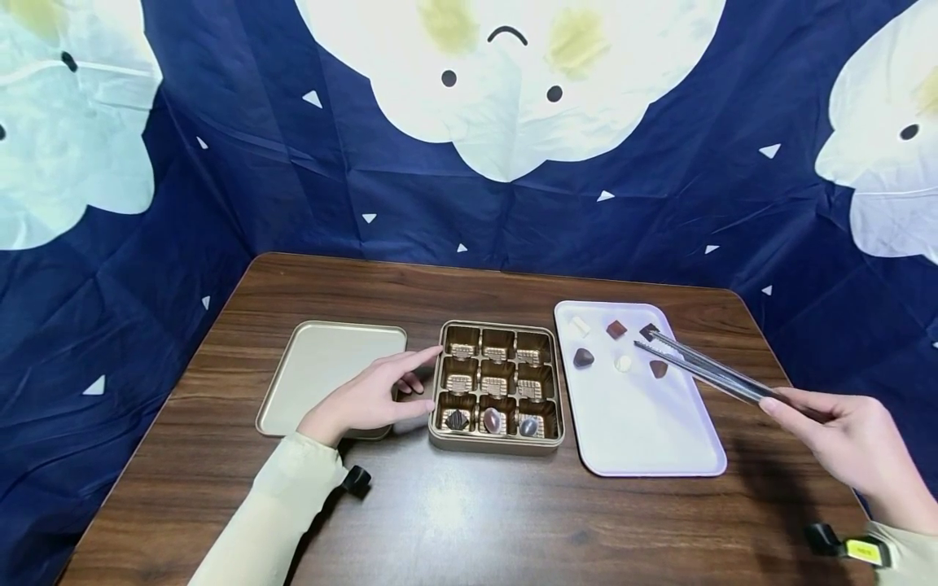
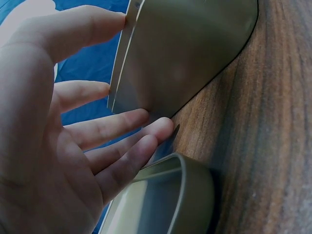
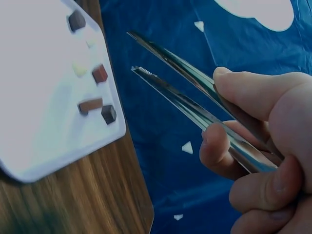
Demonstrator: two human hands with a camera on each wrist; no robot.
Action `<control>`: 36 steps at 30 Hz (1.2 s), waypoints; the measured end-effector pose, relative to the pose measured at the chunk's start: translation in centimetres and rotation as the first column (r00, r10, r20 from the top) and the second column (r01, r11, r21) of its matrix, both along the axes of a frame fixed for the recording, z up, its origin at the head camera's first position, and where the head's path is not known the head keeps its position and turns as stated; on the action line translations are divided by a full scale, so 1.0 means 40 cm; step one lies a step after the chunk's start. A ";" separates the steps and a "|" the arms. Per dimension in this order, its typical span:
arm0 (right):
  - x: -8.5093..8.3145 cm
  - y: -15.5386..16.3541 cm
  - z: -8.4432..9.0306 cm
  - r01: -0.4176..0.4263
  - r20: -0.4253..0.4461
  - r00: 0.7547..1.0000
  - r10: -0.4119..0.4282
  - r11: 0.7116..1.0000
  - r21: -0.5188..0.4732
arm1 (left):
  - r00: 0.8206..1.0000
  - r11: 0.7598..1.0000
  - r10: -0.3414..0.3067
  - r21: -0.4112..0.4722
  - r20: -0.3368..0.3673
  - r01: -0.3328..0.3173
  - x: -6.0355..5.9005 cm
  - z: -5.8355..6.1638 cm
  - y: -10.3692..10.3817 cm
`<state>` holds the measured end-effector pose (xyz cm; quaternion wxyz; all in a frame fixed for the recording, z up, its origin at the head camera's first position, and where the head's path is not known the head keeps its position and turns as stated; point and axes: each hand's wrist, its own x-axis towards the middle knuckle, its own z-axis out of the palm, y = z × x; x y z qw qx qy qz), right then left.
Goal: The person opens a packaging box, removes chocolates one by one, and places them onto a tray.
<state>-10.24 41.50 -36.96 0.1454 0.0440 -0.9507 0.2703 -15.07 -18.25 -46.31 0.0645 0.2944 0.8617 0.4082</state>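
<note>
My left hand (image 1: 372,397) rests its outstretched thumb and forefinger on the left side of a gold tin box (image 1: 479,444). In the left wrist view the fingertips meet the box wall. Inside the box a divided insert holds a dark square chocolate (image 1: 458,419), a brown oval one (image 1: 492,420) and a grey-blue one (image 1: 528,426) along its front row. My right hand (image 1: 850,435) grips long metal tweezer tongs (image 3: 181,65). Their serrated tips are apart with nothing between them, over the back right of the white tray (image 1: 645,435), near a dark square chocolate (image 1: 648,330).
Several more chocolates lie on the tray, among them a reddish square (image 1: 616,329), a dark drop (image 1: 583,357), a cream one (image 1: 623,363) and a brown triangular one (image 1: 659,369). A gold lid (image 1: 322,358) lies left of the box. Blue cloth (image 1: 410,187) hangs behind the wooden table (image 1: 366,521).
</note>
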 end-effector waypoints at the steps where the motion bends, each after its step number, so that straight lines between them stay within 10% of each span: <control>1: 0.001 -0.008 0.000 -0.002 0.001 1.000 0.002 1.000 -0.002 | 1.000 1.000 0.000 -0.001 0.001 0.000 0.000 0.000 0.000; 20: -0.003 -0.200 0.009 -0.235 -0.050 0.971 0.232 0.969 -0.070 | 1.000 1.000 0.001 -0.012 0.018 -0.001 0.002 -0.003 -0.001; 36: -0.045 -0.343 0.010 -0.540 -0.094 0.840 0.534 0.841 -0.044 | 1.000 1.000 0.001 0.007 0.015 -0.001 -0.004 -0.005 -0.002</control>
